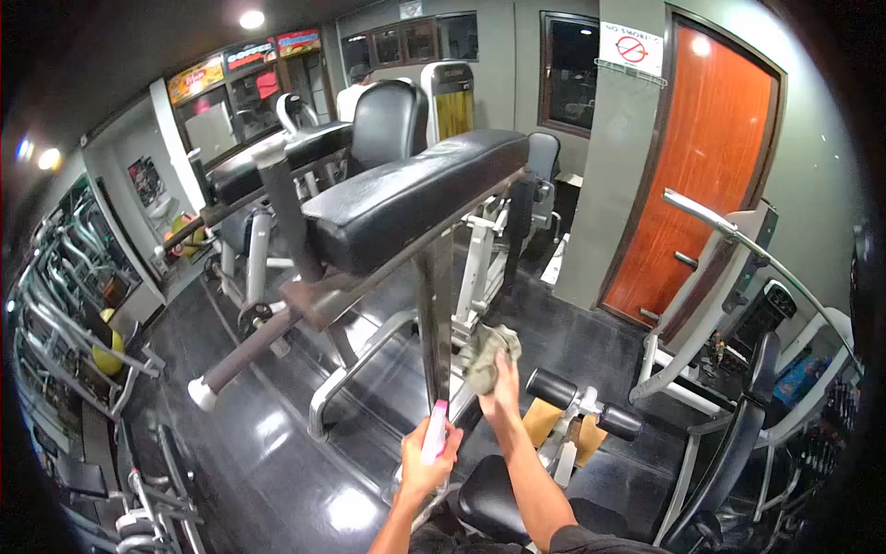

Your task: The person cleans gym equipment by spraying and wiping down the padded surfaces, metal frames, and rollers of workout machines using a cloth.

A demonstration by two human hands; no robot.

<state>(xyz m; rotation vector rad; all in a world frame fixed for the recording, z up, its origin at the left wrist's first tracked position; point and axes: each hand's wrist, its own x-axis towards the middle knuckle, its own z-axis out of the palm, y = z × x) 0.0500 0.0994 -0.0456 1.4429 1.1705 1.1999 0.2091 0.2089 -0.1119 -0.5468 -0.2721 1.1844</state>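
My left hand (427, 462) is wrapped round a pink and white bottle (436, 432), held upright low in front of the machine's post. In my right hand (501, 392) is a bunched greenish-grey cloth (490, 358), raised just to the right of the upright metal post (433, 323). Whether the cloth touches the post I cannot tell. Above both hands stretches a long black padded cushion (415, 198) on the exercise machine. A dark bar with a light end cap (202, 394) sticks out at its lower left.
A black seat (498, 494) lies just below my hands. Foam rollers (554, 390) sit to the right. Farther right stands a grey machine frame (674, 360) before an orange door (697, 175). More gym machines (74, 305) line the left, and a person (353, 97) is partly visible at the back.
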